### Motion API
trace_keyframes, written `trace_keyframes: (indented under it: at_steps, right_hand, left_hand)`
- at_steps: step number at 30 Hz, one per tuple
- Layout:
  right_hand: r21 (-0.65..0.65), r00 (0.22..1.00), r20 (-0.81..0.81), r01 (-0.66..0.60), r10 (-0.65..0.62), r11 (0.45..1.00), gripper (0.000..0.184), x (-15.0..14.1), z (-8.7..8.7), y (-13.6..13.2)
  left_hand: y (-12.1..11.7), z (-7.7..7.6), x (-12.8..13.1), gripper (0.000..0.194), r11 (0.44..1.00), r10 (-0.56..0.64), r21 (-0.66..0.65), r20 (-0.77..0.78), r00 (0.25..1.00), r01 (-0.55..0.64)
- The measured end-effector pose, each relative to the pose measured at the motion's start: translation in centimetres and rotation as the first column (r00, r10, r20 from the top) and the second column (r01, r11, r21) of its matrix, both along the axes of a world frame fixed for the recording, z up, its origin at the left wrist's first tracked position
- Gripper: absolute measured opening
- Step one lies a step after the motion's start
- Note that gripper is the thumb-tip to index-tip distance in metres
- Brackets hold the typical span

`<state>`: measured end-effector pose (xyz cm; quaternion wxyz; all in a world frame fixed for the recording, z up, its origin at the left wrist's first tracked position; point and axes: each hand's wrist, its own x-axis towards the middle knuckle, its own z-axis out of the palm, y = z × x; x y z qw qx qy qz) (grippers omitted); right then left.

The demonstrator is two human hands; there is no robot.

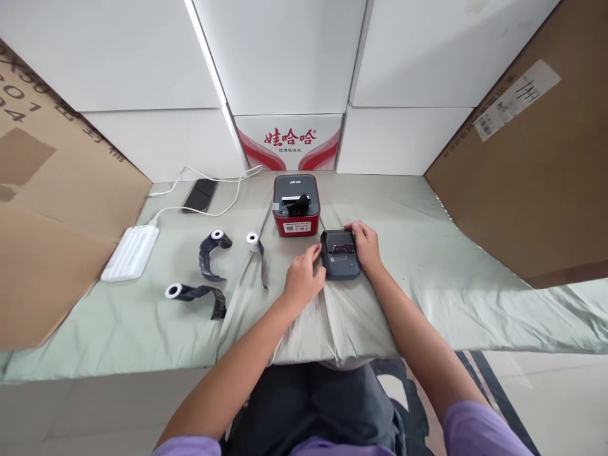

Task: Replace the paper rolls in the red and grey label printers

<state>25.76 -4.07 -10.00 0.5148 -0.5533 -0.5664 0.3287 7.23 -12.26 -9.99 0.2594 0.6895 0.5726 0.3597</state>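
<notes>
A small dark grey label printer (341, 268) lies on the cloth-covered table in front of me, a dark glossy strip showing at its slot. My right hand (367, 247) is closed around its right side, fingers at the upper corner. At its left edge, my left hand (304, 275) is closed with fingertips and thumb against the side. Just behind stands a red and black printer (296, 206) with a black strip curling out of its top. To the left are three small rolls with white cores and dark strips: one upper roll (209, 254), one lower roll (194, 292), one thin roll (253, 242).
A white power bank (130, 253) with a white cable (194, 208) lies at the left, near a black phone (200, 194). Large cardboard panels stand left (61, 209) and right (527, 183). White boxes (285, 57) line the back. The green cloth (456, 297) is wrinkled.
</notes>
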Motion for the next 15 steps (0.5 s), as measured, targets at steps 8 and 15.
trace_keyframes:
  at_steps: [8,15]
  right_hand:
    - [-0.148,0.927,0.115,-0.34,0.358,0.929,0.033,2.2,1.1,0.4]
    - [-0.248,0.754,-0.069,-0.647,0.653,0.721,0.071,5.0,1.8,0.7]
  left_hand:
    - [0.1,0.1,-0.3,0.051,1.0,-0.007,-0.025,0.047,0.999,0.008]
    - [0.0,0.3,-0.4,0.051,0.999,0.0,-0.053,0.086,0.996,0.005]
